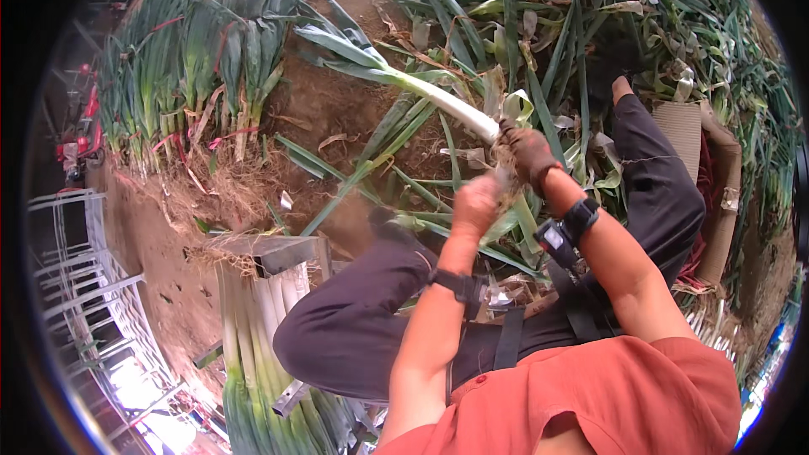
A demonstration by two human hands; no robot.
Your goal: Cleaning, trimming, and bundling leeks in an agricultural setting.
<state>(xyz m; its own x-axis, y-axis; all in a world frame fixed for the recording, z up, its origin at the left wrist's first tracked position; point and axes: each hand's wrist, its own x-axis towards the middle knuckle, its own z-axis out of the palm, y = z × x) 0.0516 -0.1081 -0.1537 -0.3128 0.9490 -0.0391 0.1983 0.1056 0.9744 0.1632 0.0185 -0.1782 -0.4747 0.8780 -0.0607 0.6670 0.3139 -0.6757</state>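
Leek (421, 88) in the head view: it slants above the dirt (324, 109), root end in the right hand (533, 156), fingers curled round it. Left hand (478, 202) is bunched; I can't tell around what. Pulling too hard might snap it.

At ten o'clock, upright leek bundles (198, 67) are bound with pinkish-red ties (173, 136), their roots spread on the brown soil floor (324, 101). Red equipment (80, 147) can be seen at nine o'clock, partly lost in shadow, and a pale metal rack (93, 297) is placed at half past eight. Nearer the middle, at eight o'clock, a metal stand (291, 257) is seen, with more leeks, white stalks (257, 312) uppermost, laid beside it. From one to two o'clock, the ground is covered by a leafy heap (708, 25). Red strands (698, 248) are held in an open cardboard box (723, 160) at three o'clock.
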